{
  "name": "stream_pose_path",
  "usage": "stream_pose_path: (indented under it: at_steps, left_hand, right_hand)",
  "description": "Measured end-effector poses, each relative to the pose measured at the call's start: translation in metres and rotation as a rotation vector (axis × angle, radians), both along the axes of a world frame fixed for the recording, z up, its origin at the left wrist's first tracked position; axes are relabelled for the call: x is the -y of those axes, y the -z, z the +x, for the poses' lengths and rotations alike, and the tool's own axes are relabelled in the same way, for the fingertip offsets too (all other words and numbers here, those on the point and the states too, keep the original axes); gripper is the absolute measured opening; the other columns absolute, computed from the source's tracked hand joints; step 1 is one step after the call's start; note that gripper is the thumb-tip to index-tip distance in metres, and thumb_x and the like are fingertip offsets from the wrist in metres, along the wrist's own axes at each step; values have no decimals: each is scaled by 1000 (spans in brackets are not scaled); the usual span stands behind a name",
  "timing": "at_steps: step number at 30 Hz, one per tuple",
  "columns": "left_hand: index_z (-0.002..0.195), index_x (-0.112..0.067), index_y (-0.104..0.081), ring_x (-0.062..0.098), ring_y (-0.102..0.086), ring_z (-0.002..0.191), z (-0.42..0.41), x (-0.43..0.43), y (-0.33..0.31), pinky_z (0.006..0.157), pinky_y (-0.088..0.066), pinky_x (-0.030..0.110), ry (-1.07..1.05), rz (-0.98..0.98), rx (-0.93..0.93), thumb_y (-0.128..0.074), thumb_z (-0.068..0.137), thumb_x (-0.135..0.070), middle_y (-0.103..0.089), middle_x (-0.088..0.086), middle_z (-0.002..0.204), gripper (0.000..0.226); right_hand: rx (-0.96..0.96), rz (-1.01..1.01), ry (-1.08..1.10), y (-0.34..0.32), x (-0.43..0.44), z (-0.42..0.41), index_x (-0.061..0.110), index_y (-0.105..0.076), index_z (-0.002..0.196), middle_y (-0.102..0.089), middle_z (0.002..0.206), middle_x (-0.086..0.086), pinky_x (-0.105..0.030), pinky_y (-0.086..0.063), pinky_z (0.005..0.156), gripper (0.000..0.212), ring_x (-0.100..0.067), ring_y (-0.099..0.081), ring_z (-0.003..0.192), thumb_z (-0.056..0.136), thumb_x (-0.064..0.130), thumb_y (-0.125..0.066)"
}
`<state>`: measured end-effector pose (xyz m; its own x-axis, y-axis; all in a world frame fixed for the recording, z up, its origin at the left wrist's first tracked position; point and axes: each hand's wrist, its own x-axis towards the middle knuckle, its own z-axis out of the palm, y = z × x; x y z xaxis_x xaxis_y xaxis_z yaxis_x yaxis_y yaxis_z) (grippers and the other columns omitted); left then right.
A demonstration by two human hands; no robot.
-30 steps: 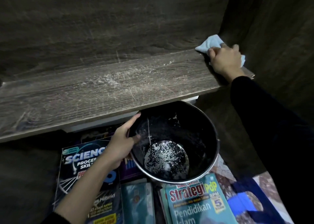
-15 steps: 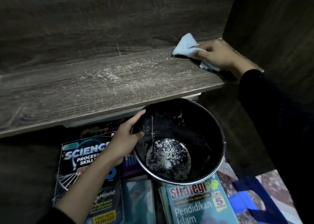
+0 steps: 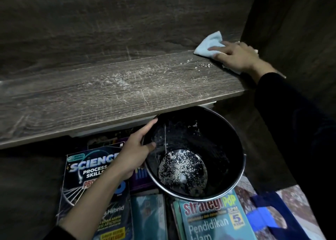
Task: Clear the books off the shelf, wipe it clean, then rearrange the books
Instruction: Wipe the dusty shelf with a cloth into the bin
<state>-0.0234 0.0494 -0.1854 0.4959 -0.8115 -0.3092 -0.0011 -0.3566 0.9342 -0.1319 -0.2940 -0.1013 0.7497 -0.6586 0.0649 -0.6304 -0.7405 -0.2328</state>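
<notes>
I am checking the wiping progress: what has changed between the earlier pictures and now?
The right hand slid the blue cloth leftward along the shelf, away from the right corner; its fingers now lie flatter. The left hand holds the black bucket by its rim as before; the books below have not moved.

1. Dark book [image 3: 85, 176], lower left. The cover reads "SCIENCE PROCESS SKILLS". Red "PBD" stands below it, partly covered, and "Hibrid" further down. The smaller lines are too blurred to read.
2. Teal book [image 3: 214, 219], lower right. It reads "Strategi PdP", with a yellow badge marked "SPM" and "5", and the title "Pendidikan Islam".
</notes>
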Motion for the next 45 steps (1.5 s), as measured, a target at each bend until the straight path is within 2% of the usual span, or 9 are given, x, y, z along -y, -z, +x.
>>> stream_pose_path:
  at_steps: [6, 9, 13, 20, 24, 33, 35, 38, 45]
  left_hand:
    - [126, -55, -44, 11, -24, 142, -3, 1, -5, 116, -24, 40, 13, 16, 21, -50, 93, 5, -30, -11, 153, 69]
    - [127, -55, -42, 11, -19, 143, -5, 1, -7, 117, -22, 44, 34, 29, 32, -50, 94, 4, -25, -12, 154, 68]
    - [120, -58, -44, 11, -21, 143, -3, 1, -6, 117, -23, 40, 33, 12, 33, -51, 93, 5, -28, -11, 154, 69]
    - [124, -55, -45, 9, -27, 140, -6, 6, -6, 113, -26, 29, 16, 10, 20, -51, 93, 4, -33, -10, 151, 67]
    - [127, -50, -44, 1, -51, 111, -10, 9, -9, 85, -46, 12, -25, 6, 0, -48, 94, 6, -43, -9, 143, 66]
    - [134, -46, -43, 15, -47, 124, -14, 3, -15, 100, -46, 41, -61, 43, 11, -48, 93, 6, -38, -5, 148, 67]
    - [134, -46, -43, 12, -53, 113, -15, 1, -16, 98, -48, 42, -70, 38, 17, -48, 93, 7, -38, -4, 148, 67]
    - [134, -46, -43, 15, -57, 110, -15, -2, -18, 97, -48, 43, -72, 33, 14, -48, 94, 7, -42, -5, 145, 67]
    - [137, -40, -43, 17, -49, 125, -14, -9, -15, 102, -44, 42, -108, 42, 18, -48, 92, 9, -46, -4, 141, 67]
  right_hand:
    - [194, 226, -26, -3, -16, 18, 41, -66, 116, -48, 142, 15, -40, -31, 111, 34, -19, -45, 129, 89, 55, -50]
    - [322, 404, 28, -4, -25, 30, 29, -75, 93, -73, 100, 3, -36, -47, 93, 36, -19, -62, 100, 79, 55, -54]
    - [410, 505, 24, -6, -33, 45, 21, -70, 72, -61, 49, 14, -17, -43, 58, 23, -2, -56, 60, 86, 34, -56]
    - [389, 564, -28, -9, -57, 49, 19, -71, 69, -58, 45, 6, -26, -40, 58, 23, -2, -52, 43, 82, 33, -60]
    - [412, 639, -71, -6, -71, 40, 19, -60, 49, -52, 42, 4, -22, -35, 47, 35, -8, -47, 39, 84, 26, -61]
    - [269, 488, -322, 6, -106, 9, 5, -69, 67, -68, 95, -15, -31, -43, 90, 30, -20, -59, 88, 77, 33, -64]
    - [172, 314, -415, 5, -118, -1, 21, -77, 98, -65, 123, 8, -13, -30, 97, 21, -4, -50, 105, 87, 34, -66]
    - [48, 89, -469, 5, -131, -11, 52, -50, 123, -35, 146, 24, -18, -15, 88, 38, -6, -33, 123, 85, 50, -60]
    - [201, 105, -512, 20, -158, -33, 45, -49, 121, -44, 141, 16, -37, -30, 96, 43, -17, -40, 104, 80, 47, -62]
